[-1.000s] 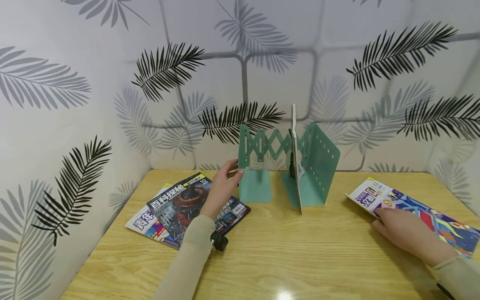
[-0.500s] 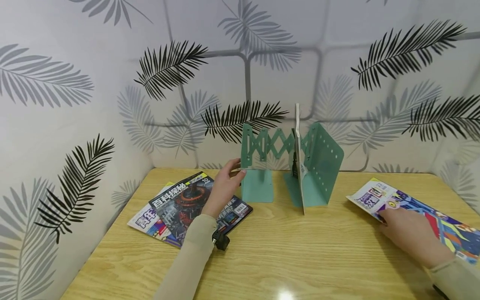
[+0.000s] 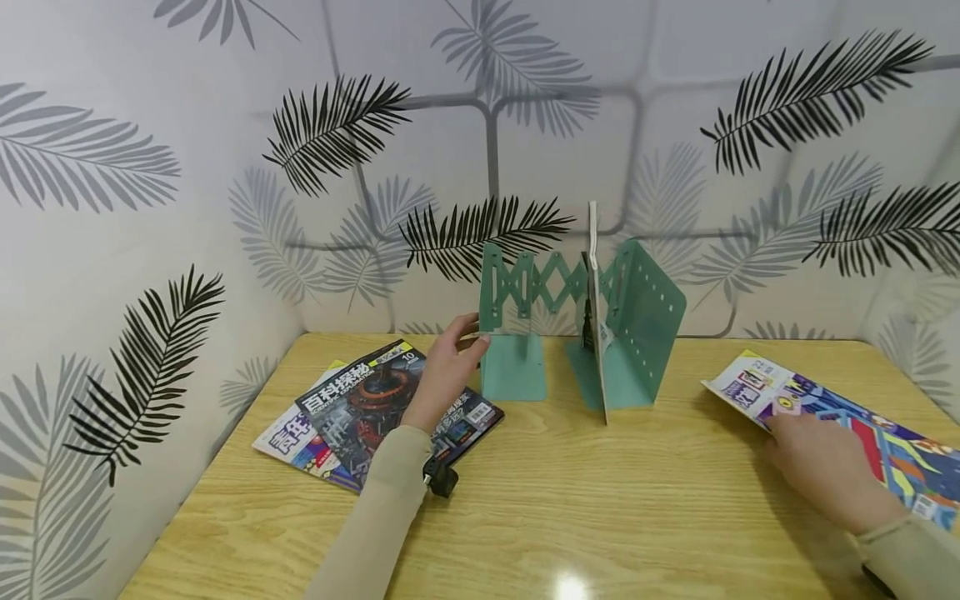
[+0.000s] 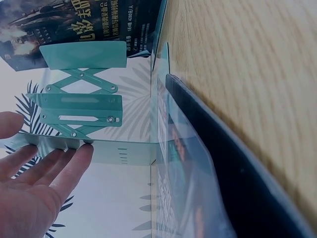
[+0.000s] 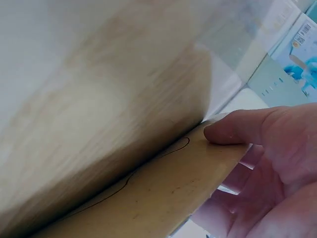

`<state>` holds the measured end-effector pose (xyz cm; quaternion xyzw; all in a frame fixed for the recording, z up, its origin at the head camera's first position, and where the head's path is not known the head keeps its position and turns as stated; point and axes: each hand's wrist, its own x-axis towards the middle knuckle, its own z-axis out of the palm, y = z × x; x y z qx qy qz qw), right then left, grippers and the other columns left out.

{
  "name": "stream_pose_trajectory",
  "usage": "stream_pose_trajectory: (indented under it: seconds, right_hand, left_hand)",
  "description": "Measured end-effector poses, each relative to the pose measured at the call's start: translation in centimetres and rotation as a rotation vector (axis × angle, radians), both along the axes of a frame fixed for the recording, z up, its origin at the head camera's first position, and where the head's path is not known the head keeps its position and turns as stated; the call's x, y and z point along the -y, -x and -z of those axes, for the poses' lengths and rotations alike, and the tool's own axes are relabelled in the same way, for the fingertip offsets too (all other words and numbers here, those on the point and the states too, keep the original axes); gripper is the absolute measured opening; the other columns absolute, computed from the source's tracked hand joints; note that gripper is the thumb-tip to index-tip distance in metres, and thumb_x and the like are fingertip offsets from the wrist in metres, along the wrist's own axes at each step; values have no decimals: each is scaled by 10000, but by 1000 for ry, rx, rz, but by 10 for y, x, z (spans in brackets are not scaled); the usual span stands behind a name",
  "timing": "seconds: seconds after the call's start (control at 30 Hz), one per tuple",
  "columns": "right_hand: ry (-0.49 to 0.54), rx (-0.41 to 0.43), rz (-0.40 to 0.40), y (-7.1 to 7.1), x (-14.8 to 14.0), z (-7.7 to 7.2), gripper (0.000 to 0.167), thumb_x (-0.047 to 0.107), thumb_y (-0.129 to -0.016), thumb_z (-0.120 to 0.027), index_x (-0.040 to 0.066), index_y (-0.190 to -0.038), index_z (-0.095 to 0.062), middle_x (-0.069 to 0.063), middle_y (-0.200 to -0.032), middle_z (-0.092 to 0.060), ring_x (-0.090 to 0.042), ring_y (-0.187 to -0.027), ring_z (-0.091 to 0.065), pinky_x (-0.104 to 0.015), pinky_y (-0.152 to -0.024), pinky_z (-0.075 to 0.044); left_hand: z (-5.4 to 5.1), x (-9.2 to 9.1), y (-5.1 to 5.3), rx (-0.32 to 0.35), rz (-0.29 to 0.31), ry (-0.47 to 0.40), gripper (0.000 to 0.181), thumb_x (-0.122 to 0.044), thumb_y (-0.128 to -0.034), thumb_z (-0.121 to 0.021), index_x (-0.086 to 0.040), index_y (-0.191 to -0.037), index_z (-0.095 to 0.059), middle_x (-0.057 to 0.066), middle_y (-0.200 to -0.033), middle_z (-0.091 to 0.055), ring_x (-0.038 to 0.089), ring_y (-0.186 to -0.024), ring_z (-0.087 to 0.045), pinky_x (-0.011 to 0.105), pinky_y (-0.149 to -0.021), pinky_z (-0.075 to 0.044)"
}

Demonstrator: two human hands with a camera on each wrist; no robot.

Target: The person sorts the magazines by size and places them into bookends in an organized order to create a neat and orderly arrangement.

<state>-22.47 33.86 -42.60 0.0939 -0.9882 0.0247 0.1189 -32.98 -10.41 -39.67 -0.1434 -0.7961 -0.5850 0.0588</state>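
A green expandable bookend [image 3: 513, 368] stands near the wall, with magazines [image 3: 597, 350] upright near its right panel. My left hand [image 3: 448, 367] is at its left panel; in the left wrist view the fingertips of that hand [image 4: 44, 183] touch the panel, fingers fairly straight and the thumb apart. On the right, my right hand [image 3: 832, 467] grips the left edge of a colourful magazine [image 3: 862, 417], which is a little raised there. Seen from the right wrist, the thumb of the hand [image 5: 277, 163] lies on one face of the magazine [image 5: 163, 198] and the fingers are behind it.
Two overlapping magazines [image 3: 367, 392] lie on the wooden table [image 3: 570, 500] at the left, partly under my left forearm. A patterned wall [image 3: 525, 158] rises behind the table, and another stands along its left side.
The magazine in my right hand and that hand have shifted slightly to the right. My left hand keeps its place at the bookend panel. The head view has moved slightly.
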Motion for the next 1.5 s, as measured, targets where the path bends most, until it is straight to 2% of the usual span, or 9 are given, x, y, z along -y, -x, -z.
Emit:
stream_pose_trajectory:
  seconds: [0.23,0.47,0.57,0.67,0.83,1.07,1.23,1.37,1.5]
  right_hand:
    - [12,14,11,2,-5,-1,84,32,-806,-639,27,-738,-588,-129,-637,-587,-285,-508,-524,-496,-407,-395]
    - [32,11,24,0,-7,-7,166,58,-839,-631,-44,-961,-674,-166,-702,-632,-313,-570,-583,-472,-413,-396]
    - [48,-21,15,-3,-8,-9,70,53,-851,-609,-7,-845,-643,-117,-651,-594,-270,-543,-542,-436,-416,-368]
    - [64,-52,20,-7,-10,-11,123,49,-873,-593,38,-752,-575,-46,-582,-484,-208,-510,-435,-381,-423,-312]
    - [101,-115,65,-12,-13,-16,224,58,-877,-596,-102,-1017,-666,-117,-587,-524,-220,-491,-404,-370,-423,-291]
    - [181,-215,99,-21,-16,-23,287,51,-873,-607,-108,-1102,-674,-113,-521,-466,-224,-444,-366,-366,-400,-256]
    - [224,-245,93,-26,-20,-25,317,28,-869,-630,-151,-1130,-637,-327,-714,-602,-234,-447,-407,-398,-382,-295]
    - [250,-253,103,-30,-22,-28,329,19,-871,-654,-166,-1141,-621,-381,-842,-615,-246,-464,-438,-431,-413,-344]
    - [294,-252,132,-34,-22,-32,344,18,-886,-636,-172,-1170,-603,-401,-943,-608,-392,-544,-545,-535,-491,-421]
  left_hand:
    - [0,0,-1,1,-5,3,429,-318,-1016,-557,-260,-1434,-482,10,-1387,-508,189,-1225,-533,424,-904,-529]
    - [0,1,-1,-12,-5,-2,420,-311,-1021,-547,-246,-1431,-486,18,-1391,-507,204,-1233,-529,422,-904,-530]
    - [0,1,-2,-16,-3,-6,418,-293,-1023,-543,-234,-1433,-486,30,-1393,-508,214,-1235,-530,427,-899,-532]
    - [-1,1,-2,-19,1,-12,424,-298,-1021,-545,-228,-1435,-485,37,-1398,-506,219,-1238,-530,428,-898,-533]
    - [-2,1,-2,-15,1,-13,426,-314,-1018,-549,-234,-1432,-487,29,-1395,-506,208,-1234,-532,420,-900,-533]
    - [-2,-1,-1,-10,1,-11,428,-302,-1018,-551,-238,-1436,-482,28,-1400,-502,208,-1238,-528,419,-902,-532]
    - [-2,-1,-1,-11,3,-13,428,-317,-1015,-556,-241,-1431,-486,26,-1395,-506,210,-1235,-530,423,-897,-533]
    - [-2,-2,-1,-10,1,-10,423,-313,-1016,-556,-242,-1428,-489,20,-1390,-508,209,-1233,-528,420,-901,-530]
    - [-2,-2,-1,-9,-4,-12,420,-289,-1018,-555,-235,-1429,-489,23,-1388,-510,214,-1232,-528,426,-899,-531]
